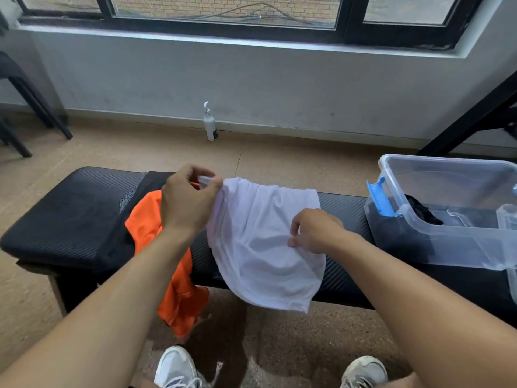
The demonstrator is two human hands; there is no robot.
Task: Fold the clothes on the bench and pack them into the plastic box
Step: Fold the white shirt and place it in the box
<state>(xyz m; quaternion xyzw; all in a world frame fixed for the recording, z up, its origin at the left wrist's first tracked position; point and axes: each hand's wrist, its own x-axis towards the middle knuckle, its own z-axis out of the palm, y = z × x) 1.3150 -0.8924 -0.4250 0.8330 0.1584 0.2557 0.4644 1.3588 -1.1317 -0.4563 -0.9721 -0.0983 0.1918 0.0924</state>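
Hands (187, 203) (314, 231) both pinch white garment (265, 247); box (447, 247) cut off right.

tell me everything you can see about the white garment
The white garment is thin, slightly see-through fabric, creased, lying across the black bench with its near edge hanging over the front. The left hand pinches its far left corner, lifted and bunched; the right hand pinches its middle. An orange garment lies just left of it.

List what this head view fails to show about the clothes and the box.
- Plastic box: right end cut off by the frame edge.
- Dark item inside it: too dim to identify.
- Black garment: partly under the orange garment.
- White garment: left corner hidden by the left hand.
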